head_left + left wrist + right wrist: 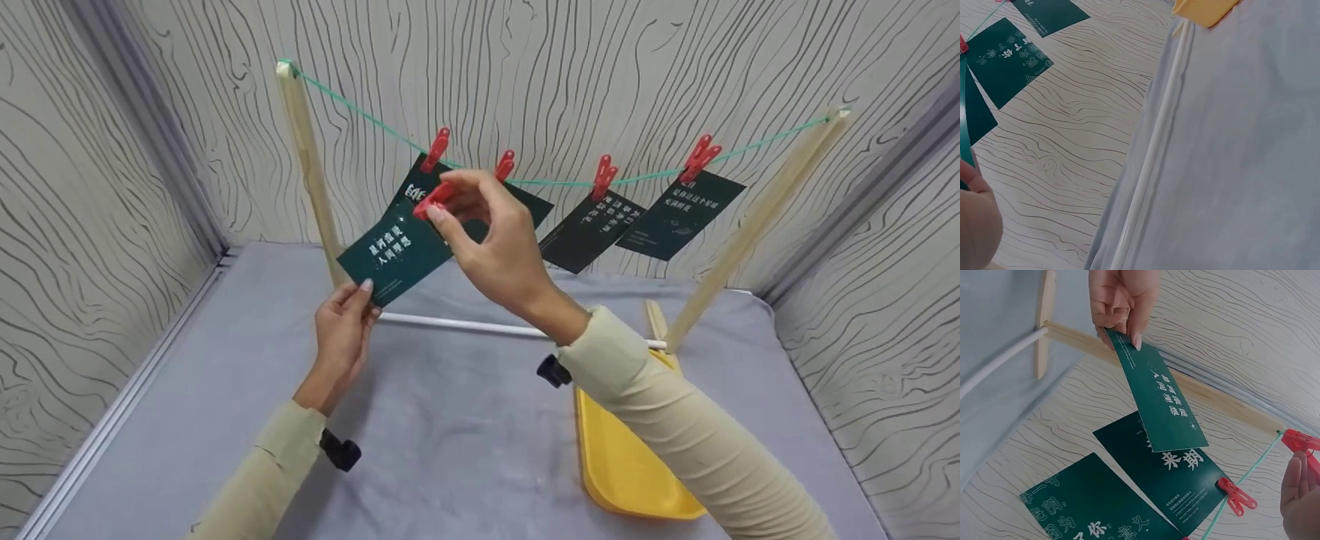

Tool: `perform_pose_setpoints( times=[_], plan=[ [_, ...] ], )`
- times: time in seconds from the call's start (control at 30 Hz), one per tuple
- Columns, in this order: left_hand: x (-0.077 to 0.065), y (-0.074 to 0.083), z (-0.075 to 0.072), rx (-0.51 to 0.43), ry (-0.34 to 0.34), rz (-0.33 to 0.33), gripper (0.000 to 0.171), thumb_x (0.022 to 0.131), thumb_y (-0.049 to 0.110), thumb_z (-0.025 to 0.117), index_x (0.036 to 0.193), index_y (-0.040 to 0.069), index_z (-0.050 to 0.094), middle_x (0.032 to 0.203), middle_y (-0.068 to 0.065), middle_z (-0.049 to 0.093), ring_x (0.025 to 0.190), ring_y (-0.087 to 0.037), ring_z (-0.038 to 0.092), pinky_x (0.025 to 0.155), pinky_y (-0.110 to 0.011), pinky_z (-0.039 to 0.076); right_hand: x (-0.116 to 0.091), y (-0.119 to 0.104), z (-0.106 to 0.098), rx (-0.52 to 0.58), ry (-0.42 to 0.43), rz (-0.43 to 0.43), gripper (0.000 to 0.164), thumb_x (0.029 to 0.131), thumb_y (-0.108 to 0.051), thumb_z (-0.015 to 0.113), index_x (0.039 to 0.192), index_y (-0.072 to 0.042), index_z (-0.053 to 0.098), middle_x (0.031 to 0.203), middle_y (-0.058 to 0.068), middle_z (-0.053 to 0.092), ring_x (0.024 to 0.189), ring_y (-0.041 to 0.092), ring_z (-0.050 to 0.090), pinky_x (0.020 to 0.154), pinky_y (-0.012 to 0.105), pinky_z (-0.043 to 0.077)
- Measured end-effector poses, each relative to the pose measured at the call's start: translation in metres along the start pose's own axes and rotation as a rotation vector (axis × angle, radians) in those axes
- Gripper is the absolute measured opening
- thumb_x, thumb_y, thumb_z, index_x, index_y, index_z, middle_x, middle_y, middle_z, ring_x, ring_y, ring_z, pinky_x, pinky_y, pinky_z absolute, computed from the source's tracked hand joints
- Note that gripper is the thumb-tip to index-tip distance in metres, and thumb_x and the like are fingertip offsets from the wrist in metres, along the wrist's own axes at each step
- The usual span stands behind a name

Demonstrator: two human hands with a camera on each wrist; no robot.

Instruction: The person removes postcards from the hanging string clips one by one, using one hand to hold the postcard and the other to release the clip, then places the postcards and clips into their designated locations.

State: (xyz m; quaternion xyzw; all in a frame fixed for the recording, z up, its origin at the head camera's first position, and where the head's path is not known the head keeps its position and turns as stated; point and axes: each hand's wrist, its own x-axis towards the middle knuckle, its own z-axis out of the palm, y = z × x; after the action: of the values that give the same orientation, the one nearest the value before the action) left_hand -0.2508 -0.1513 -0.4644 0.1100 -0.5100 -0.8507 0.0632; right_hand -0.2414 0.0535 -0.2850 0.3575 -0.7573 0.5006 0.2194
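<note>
My left hand pinches a dark green card with white lettering by its lower corner, thumb on the printed face. A red clothespin is between the thumb and fingers of my right hand, overlapping the card's upper corner in the head view. From the right wrist, that clothespin appears beside the green cord, apart from the held card. Several dark cards hang from the cord by red clothespins, including a right-hand card and one beside it. My right hand partly hides another.
Wooden posts stand at the left and right, with the cord strung between them. A white rod runs low between the posts. On the grey cloth, a yellow basin lies partly under my right forearm. Patterned walls enclose the area.
</note>
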Motion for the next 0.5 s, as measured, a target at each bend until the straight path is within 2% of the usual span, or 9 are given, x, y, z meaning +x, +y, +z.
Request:
perform_pose_setpoints(
  times=[0.1, 0.23, 0.37, 0.5],
  plan=[
    [-0.002, -0.006, 0.001, 0.01, -0.005, -0.008, 0.036, 0.097, 0.028, 0.062, 0.127, 0.009, 0.058, 0.123, -0.009, 0.063, 0.098, -0.016, 0.061, 0.074, -0.018, 0.051, -0.013, 0.002, -0.004, -0.006, -0.018, -0.013, 0.035, 0.095, -0.023, 0.065, 0.125, -0.006, 0.057, 0.106, 0.003, 0.068, 0.093, 0.006, 0.064, 0.084, 0.026, 0.056],
    [-0.008, -0.016, 0.004, 0.036, -0.042, -0.015, 0.032, 0.097, 0.025, 0.062, 0.123, 0.006, 0.059, 0.112, -0.006, 0.067, 0.091, -0.013, 0.063, 0.071, -0.017, 0.051, -0.03, 0.009, -0.011, -0.018, -0.037, 0.001, 0.033, 0.095, -0.024, 0.065, 0.124, -0.009, 0.058, 0.106, 0.001, 0.068, 0.092, 0.006, 0.064, 0.081, 0.026, 0.056],
    [-0.012, -0.025, 0.007, 0.068, -0.105, -0.036, 0.026, 0.097, 0.02, 0.062, 0.116, 0.002, 0.059, 0.096, -0.003, 0.069, 0.08, -0.011, 0.06, 0.068, -0.018, 0.051, -0.044, 0.018, -0.018, -0.045, -0.063, 0.065, 0.034, 0.094, -0.025, 0.067, 0.124, -0.012, 0.059, 0.106, -0.001, 0.068, 0.091, 0.005, 0.063, 0.081, 0.025, 0.056],
    [-0.016, -0.031, 0.008, 0.156, -0.174, -0.066, 0.026, 0.096, 0.022, 0.064, 0.114, 0.004, 0.063, 0.095, -0.004, 0.071, 0.08, -0.013, 0.06, 0.07, -0.021, 0.053, -0.053, 0.025, -0.028, -0.065, -0.083, 0.135, 0.035, 0.093, -0.028, 0.068, 0.124, -0.015, 0.059, 0.105, -0.004, 0.068, 0.093, 0.005, 0.062, 0.083, 0.026, 0.055]
  ],
)
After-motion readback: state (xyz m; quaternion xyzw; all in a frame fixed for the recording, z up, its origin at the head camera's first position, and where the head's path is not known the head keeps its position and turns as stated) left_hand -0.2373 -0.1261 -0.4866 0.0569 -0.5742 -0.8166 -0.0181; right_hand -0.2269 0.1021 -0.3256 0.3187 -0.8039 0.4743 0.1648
